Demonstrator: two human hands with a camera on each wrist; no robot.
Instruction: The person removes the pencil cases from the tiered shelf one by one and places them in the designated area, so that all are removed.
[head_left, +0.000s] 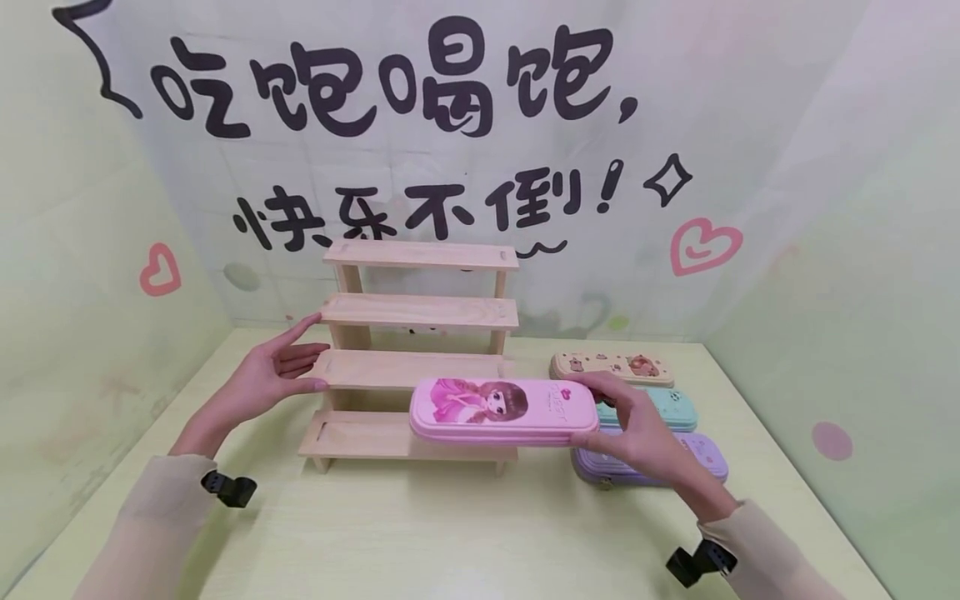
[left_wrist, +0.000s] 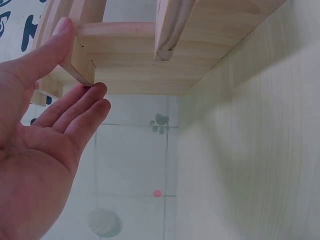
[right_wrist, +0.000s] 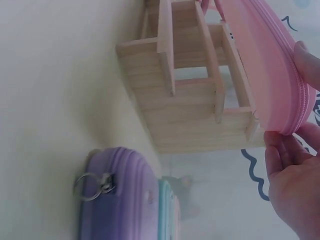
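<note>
My right hand [head_left: 626, 421] grips the right end of a pink pencil case [head_left: 502, 410] with a cartoon girl on its lid and holds it level in front of the wooden stepped shelf [head_left: 420, 310], over its lower steps. In the right wrist view the pink pencil case [right_wrist: 265, 60] sits between thumb and fingers [right_wrist: 282, 160]. My left hand [head_left: 281, 367] is open with straight fingers against the shelf's left end, forefinger on the second step. The left wrist view shows those fingertips [left_wrist: 95, 95] touching a corner of the wooden shelf [left_wrist: 145, 55].
Three more pencil cases lie on the table [head_left: 450, 533] to the right of the shelf: a beige one [head_left: 611, 367] at the back, a teal one [head_left: 663, 408] and a purple one [head_left: 667, 467] nearest me. Patterned walls enclose the table.
</note>
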